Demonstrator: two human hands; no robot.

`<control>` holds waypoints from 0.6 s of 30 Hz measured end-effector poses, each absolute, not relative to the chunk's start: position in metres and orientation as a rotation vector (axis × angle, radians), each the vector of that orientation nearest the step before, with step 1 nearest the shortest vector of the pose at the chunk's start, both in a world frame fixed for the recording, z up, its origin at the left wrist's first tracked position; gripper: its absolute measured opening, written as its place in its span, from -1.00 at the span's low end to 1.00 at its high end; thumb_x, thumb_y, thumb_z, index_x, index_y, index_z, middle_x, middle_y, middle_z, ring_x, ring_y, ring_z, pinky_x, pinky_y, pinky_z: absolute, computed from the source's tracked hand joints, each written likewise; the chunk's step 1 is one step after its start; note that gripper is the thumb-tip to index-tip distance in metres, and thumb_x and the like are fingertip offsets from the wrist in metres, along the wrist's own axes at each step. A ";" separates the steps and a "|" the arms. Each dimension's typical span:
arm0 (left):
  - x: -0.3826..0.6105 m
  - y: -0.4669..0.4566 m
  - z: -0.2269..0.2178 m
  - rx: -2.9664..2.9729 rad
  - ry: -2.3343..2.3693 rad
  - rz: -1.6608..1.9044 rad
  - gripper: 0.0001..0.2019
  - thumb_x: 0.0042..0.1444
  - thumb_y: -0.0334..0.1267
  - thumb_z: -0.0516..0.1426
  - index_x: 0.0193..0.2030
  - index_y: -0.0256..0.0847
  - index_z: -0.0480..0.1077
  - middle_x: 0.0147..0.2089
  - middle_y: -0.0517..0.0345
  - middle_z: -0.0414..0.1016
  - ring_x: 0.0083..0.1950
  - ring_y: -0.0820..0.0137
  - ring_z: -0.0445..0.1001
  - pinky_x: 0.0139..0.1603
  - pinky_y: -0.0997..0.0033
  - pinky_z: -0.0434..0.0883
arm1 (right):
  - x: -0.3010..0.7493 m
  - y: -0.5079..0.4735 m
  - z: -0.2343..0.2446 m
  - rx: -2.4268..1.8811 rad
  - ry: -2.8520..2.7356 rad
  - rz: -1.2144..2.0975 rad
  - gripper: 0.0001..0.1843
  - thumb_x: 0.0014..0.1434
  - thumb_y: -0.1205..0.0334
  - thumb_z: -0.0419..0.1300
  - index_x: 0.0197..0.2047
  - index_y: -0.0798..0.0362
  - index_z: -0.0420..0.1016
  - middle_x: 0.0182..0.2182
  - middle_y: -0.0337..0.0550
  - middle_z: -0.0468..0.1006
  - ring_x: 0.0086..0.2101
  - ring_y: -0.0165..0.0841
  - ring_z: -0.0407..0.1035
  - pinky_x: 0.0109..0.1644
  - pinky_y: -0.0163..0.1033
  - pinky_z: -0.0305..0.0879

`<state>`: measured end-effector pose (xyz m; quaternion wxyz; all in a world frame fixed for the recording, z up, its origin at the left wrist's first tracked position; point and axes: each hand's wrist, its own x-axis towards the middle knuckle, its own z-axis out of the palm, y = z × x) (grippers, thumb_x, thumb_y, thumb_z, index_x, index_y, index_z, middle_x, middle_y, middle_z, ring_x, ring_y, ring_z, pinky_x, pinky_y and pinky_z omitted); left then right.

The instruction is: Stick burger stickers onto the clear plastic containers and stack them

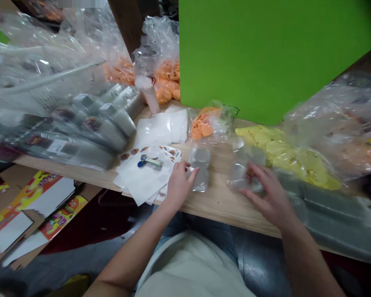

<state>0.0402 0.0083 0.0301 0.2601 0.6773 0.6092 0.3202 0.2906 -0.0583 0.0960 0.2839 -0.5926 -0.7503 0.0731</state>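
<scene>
My left hand (179,183) rests on the wooden table (216,202), fingers curled against a small clear plastic packet (199,168) lying flat. My right hand (270,194) lies over a second clear plastic packet (244,171), fingers spread on top of it. To the left of my left hand is a stack of white sheets and printed stickers (148,173) with a blue-tagged key (148,161) on top. Behind the packets lie a small bag of orange discs (204,123) and a bag of yellow discs (284,154).
A green board (266,57) stands at the back. Piles of clear-wrapped packs (80,123) fill the left side, more bags of orange discs (167,82) and a white bottle (150,95) sit behind. Bagged goods (343,123) crowd the right. Printed cardboard (34,206) lies on the floor.
</scene>
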 end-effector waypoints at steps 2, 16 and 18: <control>0.041 0.009 0.028 1.912 1.699 0.949 -0.70 0.11 -0.11 0.07 -0.10 -0.27 0.31 -0.11 -0.06 0.34 -0.04 0.22 0.34 -0.02 0.21 0.29 | 0.312 -0.056 0.102 -1.671 -2.031 -0.020 -0.30 0.09 -0.01 0.16 0.25 -0.02 0.09 0.01 0.07 0.34 0.02 -0.11 0.23 0.08 0.06 0.19; 0.111 -0.012 0.082 0.945 0.772 0.648 -0.67 -0.07 -0.01 0.21 -0.45 -0.27 0.33 -0.52 0.28 0.29 -0.49 0.56 0.24 -0.39 0.52 0.19 | 0.287 -0.069 0.107 -1.547 -2.259 0.183 -0.36 0.13 0.05 0.13 0.24 -0.04 0.07 0.07 0.00 0.31 0.07 -0.17 0.21 0.11 0.02 0.21; 0.109 -0.014 0.079 1.243 0.879 0.695 -0.66 0.01 0.02 0.15 -0.49 -0.26 0.32 -0.52 0.26 0.28 -0.46 0.52 0.24 -0.38 0.49 0.18 | 0.304 -0.064 0.105 -1.584 -2.274 0.156 -0.37 0.13 0.03 0.12 0.23 0.00 0.10 0.07 0.04 0.31 0.07 -0.14 0.21 0.10 0.03 0.21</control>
